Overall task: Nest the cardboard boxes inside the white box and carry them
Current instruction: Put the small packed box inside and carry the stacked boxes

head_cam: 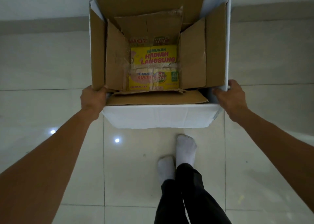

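A large white box (158,116) hangs in front of me above the floor, its top open. A brown cardboard box (215,50) sits nested inside it, and a smaller cardboard box (192,59) with yellow printed flaps sits inside that one. My left hand (92,97) grips the near left corner of the white box, thumb over the rim. My right hand (231,98) grips the near right corner the same way.
Pale glossy floor tiles (51,67) spread all around, with light reflections at the left. A wall base (271,13) runs across the far side. My feet in white socks (185,149) stand just below the box.
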Action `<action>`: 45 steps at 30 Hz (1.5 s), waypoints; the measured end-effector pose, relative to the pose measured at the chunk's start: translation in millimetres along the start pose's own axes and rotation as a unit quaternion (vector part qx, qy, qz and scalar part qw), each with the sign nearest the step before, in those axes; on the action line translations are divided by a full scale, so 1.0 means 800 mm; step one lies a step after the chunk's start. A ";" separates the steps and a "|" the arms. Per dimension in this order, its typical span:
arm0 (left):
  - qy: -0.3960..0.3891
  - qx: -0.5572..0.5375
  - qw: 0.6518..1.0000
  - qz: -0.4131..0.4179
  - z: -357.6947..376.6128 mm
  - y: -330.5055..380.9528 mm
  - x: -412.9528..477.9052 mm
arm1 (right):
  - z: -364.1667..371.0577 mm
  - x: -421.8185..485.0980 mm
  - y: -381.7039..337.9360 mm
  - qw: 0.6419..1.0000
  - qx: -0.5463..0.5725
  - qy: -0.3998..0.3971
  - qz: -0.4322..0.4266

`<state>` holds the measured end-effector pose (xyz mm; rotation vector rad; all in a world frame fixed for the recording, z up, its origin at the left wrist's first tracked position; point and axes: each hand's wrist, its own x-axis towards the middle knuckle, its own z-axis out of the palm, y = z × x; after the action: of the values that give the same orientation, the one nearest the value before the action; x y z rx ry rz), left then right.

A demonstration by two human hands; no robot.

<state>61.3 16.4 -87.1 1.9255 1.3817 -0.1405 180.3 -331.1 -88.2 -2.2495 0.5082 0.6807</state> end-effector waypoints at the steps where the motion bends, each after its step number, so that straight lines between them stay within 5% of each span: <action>1: 0.011 0.008 1.000 0.012 0.001 0.000 -0.002 | 0.001 0.002 -0.001 1.000 -0.015 0.006 -0.015; 8: 0.056 0.031 0.995 0.078 0.004 -0.001 -0.016 | 0.001 0.003 0.002 0.996 -0.006 0.061 -0.062; 24: 0.047 0.021 0.995 0.086 0.061 0.005 -0.153 | -0.109 -0.042 0.115 0.993 -0.002 0.091 -0.069; 45: 0.065 0.012 0.994 0.091 0.354 0.054 -0.436 | -0.405 0.054 0.366 0.998 -0.002 0.040 -0.039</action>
<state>45.7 -434.5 -97.2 2.1002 1.2850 0.0584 160.9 -769.2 -73.8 -2.2943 0.4560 0.5536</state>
